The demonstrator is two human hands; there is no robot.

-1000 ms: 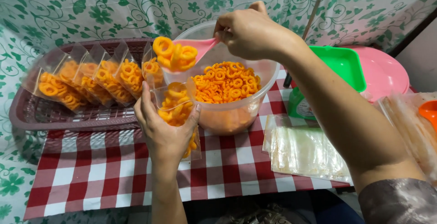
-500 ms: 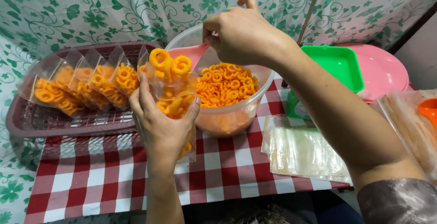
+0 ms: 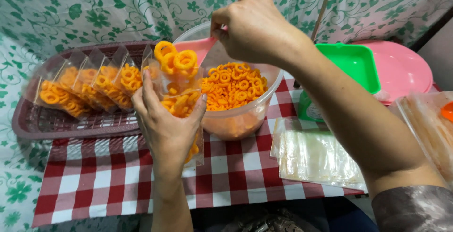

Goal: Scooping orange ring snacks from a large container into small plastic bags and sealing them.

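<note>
Hidden: our right hand [image 3: 255,29] covers the pink scoop's [image 3: 198,48] handle; our left palm hides the clear bag's [image 3: 181,100] lower half.
Grip: left hand [image 3: 165,123] fingers clamped around the bag; right fingers pinched on the scoop.
Textures: orange ring snacks [image 3: 177,62] heaped on the scoop above the bag's mouth, beside the translucent bowl [image 3: 236,119].
Surface: we see a red checked cloth [image 3: 118,185] and a maroon tray [image 3: 85,126] of filled bags.

A maroon plastic tray [image 3: 71,127] sits at the left on the red-and-white checked tablecloth [image 3: 118,180], carrying a row of filled clear bags [image 3: 85,88]. To the right lies a stack of empty clear bags [image 3: 316,159]. Behind it stand a green container [image 3: 356,64] and a pink lid [image 3: 403,69]. A green-leaf patterned cloth [image 3: 94,10] hangs behind.
</note>
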